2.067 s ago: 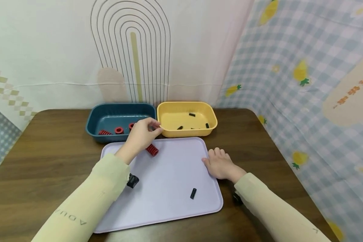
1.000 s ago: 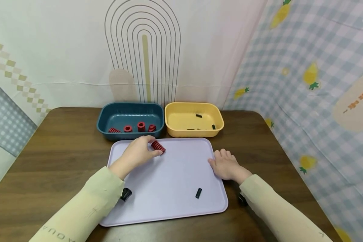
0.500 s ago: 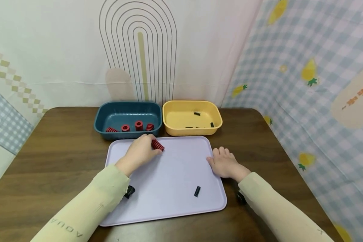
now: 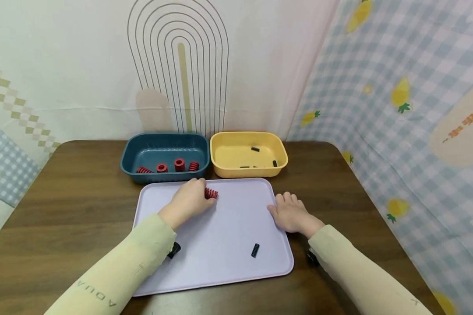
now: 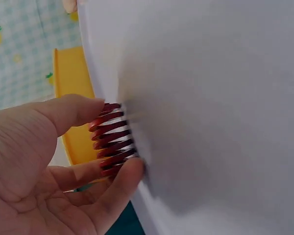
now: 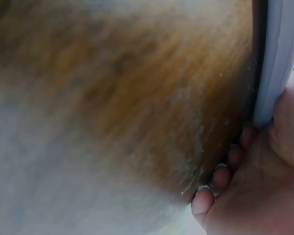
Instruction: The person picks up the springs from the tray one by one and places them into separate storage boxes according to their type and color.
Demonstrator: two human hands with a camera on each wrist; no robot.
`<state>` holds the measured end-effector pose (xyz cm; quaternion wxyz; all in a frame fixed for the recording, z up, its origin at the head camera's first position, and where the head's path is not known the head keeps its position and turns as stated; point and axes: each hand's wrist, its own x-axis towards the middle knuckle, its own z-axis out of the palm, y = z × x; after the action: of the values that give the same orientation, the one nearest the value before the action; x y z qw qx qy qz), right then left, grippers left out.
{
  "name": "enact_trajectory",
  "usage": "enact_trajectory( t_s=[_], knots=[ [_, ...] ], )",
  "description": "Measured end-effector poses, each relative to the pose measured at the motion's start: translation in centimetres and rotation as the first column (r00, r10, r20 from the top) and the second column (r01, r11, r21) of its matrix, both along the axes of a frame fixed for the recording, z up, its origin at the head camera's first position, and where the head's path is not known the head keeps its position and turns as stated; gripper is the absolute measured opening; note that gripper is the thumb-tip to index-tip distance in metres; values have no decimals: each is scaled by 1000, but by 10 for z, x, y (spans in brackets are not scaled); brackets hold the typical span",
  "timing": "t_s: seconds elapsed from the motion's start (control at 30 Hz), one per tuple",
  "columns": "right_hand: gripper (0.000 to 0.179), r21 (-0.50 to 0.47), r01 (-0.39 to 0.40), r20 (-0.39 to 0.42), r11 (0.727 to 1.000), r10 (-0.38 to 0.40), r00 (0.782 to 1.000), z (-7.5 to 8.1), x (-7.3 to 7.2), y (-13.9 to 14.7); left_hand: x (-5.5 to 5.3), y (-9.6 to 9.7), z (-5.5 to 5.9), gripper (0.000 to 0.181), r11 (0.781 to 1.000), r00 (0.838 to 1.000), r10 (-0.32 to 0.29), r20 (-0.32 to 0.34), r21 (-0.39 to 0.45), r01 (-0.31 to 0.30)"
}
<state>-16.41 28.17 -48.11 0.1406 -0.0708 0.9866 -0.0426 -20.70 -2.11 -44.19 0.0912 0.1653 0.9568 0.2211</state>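
My left hand (image 4: 189, 199) pinches a red coil spring (image 4: 210, 193) over the far part of the lilac tray (image 4: 224, 227). In the left wrist view, the thumb is at one end of the spring (image 5: 112, 139) and the fingertips are at the other, close to the tray surface. My right hand (image 4: 291, 213) rests at the tray's right edge, its thumb on the rim and its fingers on the table beside it. In the right wrist view, the tray rim (image 6: 279, 54) runs past the right hand (image 6: 264, 186). A small black spring (image 4: 255, 250) lies near the tray's front right.
Behind the tray stands a dark blue bin (image 4: 163, 176) with several red springs (image 4: 179, 164) in it. To its right, touching or nearly so, a yellow bin (image 4: 248, 173) holds several small black springs (image 4: 255, 149). The wooden table (image 4: 75, 205) ends at fabric-covered walls.
The left hand went from the yellow bin's near left corner down to the red spring on the tray, took hold of it and turned it more level. The right hand stays in place.
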Motion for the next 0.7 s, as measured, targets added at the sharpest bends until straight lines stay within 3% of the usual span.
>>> enact_trajectory(
  t_s=[0.13, 0.3, 0.5, 0.6, 0.7],
  knots=[
    [32, -10, 15, 32, 1000, -14, 999, 5, 6, -5, 3, 2, 0, 39, 1000, 999, -9, 36, -15, 9],
    [32, -12, 1, 34, 1000, 0, 999, 7, 7, -6, 6, 3, -2, 33, 1000, 999, -20, 35, -18, 21],
    [32, 10, 9, 27, 1000, -9, 1000, 3, 3, -2, 7, -4, 0, 25, 997, 995, -78, 66, 4, 78],
    [33, -1, -1, 32, 1000, 1, 999, 4, 3, -2, 8, -10, 1, 28, 994, 991, -110, 82, 17, 109],
    [34, -9, -5, 11, 1000, 5, 1000, 7, 1, -3, 7, -17, 0, 35, 990, 989, -140, 55, 29, 139]
  ],
)
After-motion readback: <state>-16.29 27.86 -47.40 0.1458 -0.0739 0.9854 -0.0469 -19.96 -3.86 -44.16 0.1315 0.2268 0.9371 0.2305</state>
